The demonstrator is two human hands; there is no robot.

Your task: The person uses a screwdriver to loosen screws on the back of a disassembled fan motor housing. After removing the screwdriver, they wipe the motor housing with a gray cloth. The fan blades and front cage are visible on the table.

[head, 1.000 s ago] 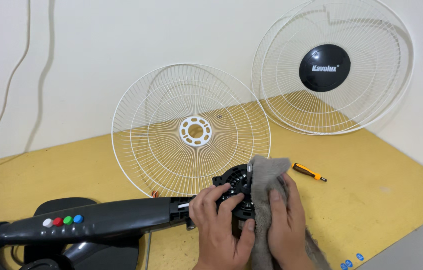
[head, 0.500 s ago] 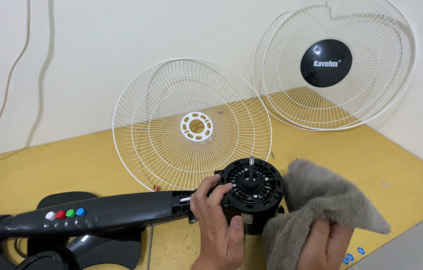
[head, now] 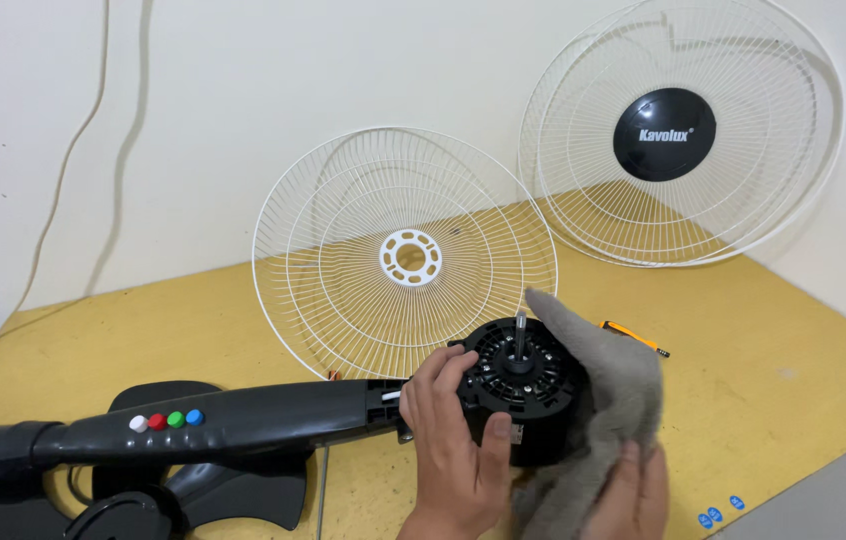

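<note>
Two hands work at the bench's near edge. The left hand (head: 455, 440) has its fingers clamped around the black fan motor (head: 520, 385), which lies on its side at the end of the dark fan stand (head: 213, 425). The right hand (head: 633, 495) grips a grey cloth (head: 613, 400) pressed against the motor's right side. Two white wire guards (head: 403, 255) (head: 683, 135) lean at the far edge.

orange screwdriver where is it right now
In the head view the orange screwdriver lies on the yellow table, right of the grey cloth, below the fan guard with the black centre cap.
</note>
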